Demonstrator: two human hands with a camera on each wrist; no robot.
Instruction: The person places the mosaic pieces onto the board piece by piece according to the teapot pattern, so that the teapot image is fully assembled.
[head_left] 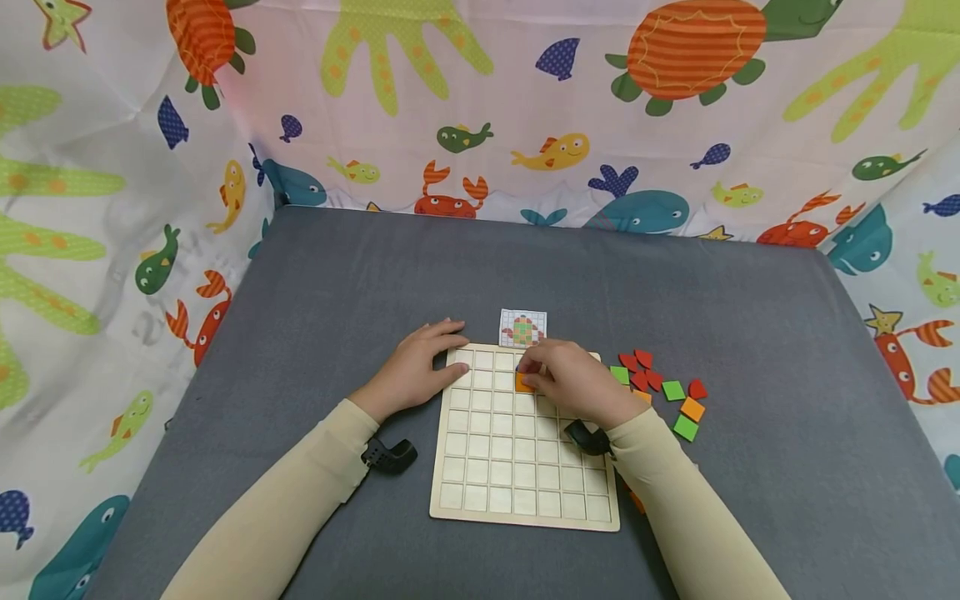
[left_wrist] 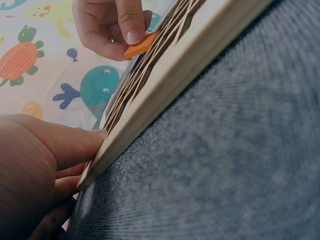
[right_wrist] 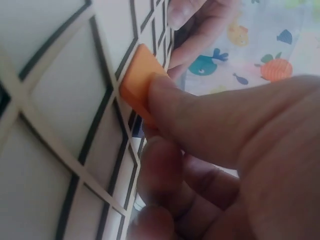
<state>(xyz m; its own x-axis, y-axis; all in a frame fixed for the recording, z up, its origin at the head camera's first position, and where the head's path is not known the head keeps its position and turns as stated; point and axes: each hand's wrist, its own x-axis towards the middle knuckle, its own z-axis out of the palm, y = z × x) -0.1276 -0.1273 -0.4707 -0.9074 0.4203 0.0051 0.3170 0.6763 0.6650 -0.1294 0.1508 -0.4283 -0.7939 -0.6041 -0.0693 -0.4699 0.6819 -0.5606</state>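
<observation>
My right hand [head_left: 573, 379] pinches an orange square tile [right_wrist: 137, 82] between thumb and fingers. The tile stands tilted over a cell in the upper part of the wooden grid board [head_left: 487, 450], with one edge right at the dividers. A sliver of dark blue [left_wrist: 135, 63] shows beside it, mostly hidden by the fingers. My left hand [head_left: 416, 367] holds the board's far left corner. Its thumb lies on the top face, and its fingers [left_wrist: 67, 187] are against the edge. Just beyond the board lies a small pattern card [head_left: 522, 327] with a coloured picture on a grid.
To the right of the board lie loose pieces: several red hearts [head_left: 643, 358], green squares [head_left: 686, 427] and orange squares [head_left: 692, 409]. Some are partly hidden by the right arm. A grey cloth [head_left: 360, 275] covers the table, with a printed sea-animal curtain [head_left: 480, 100] around it.
</observation>
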